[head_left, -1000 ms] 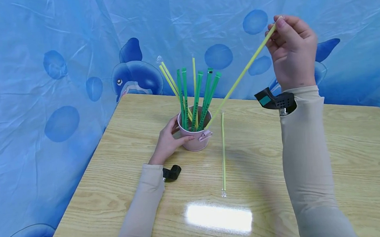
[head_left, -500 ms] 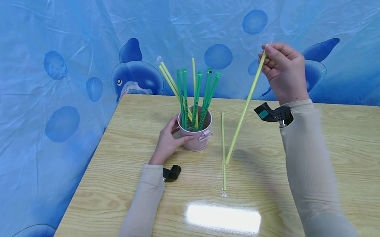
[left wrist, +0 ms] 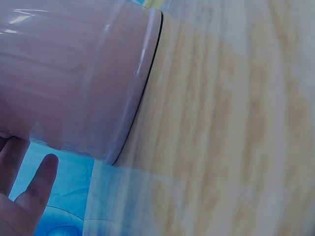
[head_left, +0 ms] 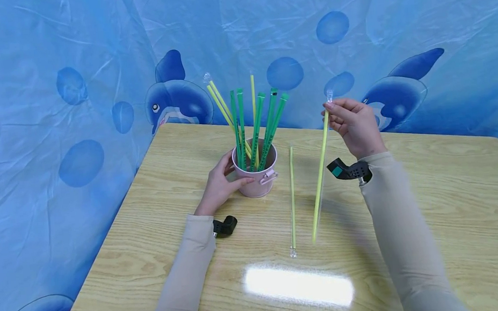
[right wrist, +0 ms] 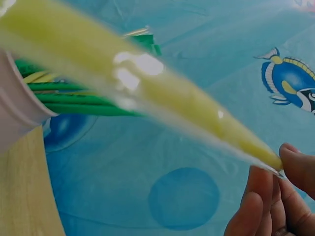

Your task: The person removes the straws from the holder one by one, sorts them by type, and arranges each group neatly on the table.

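My left hand grips the small pink bucket, thumb across its front and fingers round its left side. In the left wrist view the bucket wall fills the upper left. Several green-wrapped straws and a few yellow straws lean upright inside it. To the right, my right hand pinches a yellow straw in a clear wrapper near its upper end; the straw slants down over the table. A second wrapped yellow straw lies on the table between bucket and held straw.
The wooden table runs under everything, its far edge against a blue sheet printed with dolphins. A bright light reflection shows near the front. Black wrist cameras sit on both wrists.
My right hand has moved down and to the left with the yellow straw, whose lower end has swung from the bucket rim to beyond the lying straw. The left hand stays on the bucket.
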Available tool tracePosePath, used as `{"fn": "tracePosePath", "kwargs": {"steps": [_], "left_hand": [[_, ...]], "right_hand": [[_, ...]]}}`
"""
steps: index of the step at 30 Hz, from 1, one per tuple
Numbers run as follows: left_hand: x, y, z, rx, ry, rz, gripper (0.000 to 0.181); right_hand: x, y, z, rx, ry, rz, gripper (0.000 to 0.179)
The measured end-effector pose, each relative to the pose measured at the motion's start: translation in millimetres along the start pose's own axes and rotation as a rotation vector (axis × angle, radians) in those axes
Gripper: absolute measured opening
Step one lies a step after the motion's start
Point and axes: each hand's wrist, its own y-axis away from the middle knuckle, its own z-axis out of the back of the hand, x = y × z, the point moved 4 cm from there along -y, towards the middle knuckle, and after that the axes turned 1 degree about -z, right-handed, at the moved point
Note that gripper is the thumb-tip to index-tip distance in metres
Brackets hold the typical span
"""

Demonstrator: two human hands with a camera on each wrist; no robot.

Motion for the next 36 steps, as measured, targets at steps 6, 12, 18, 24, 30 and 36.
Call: {"fn": "tracePosePath", "kwargs": {"steps": [6, 12, 18, 24, 30, 36], "left_hand": [[1.1, -0.7, -0.8, -0.002, -0.007, 0.011, 0.079], [1.1, -0.4, -0.1, -0.001, -0.011, 0.018, 0.078], [0.6, -0.3, -0.4, 0.009, 0.004, 0.013, 0.078], [2.2, 0.1, 0.2, 0.004, -0.001, 0.019, 0.078], [2.3, -0.2, 0.2, -0.007, -0.02, 0.02, 0.078], [15.7, -4.8, -1.2, -0.016, -0.027, -0.007, 0.078]], "right_hand": [[-18.1, 3.8, 8.1, -0.022, 0.071, -0.049, 0.007], [-39.8, 8.2, 16.2, -0.053, 0.134, -0.111, 0.007], [-60.3, 12.1, 29.2, -0.063, 0.197, -0.164, 0.007], [-79.3, 8.5, 39.3, -0.047, 0.173, -0.254, 0.006], [-94.2, 2.7, 44.8, -0.063, 0.245, -0.329, 0.01], [-106.0, -2.7, 45.4, -0.031, 0.418, -0.381, 0.033]]}}
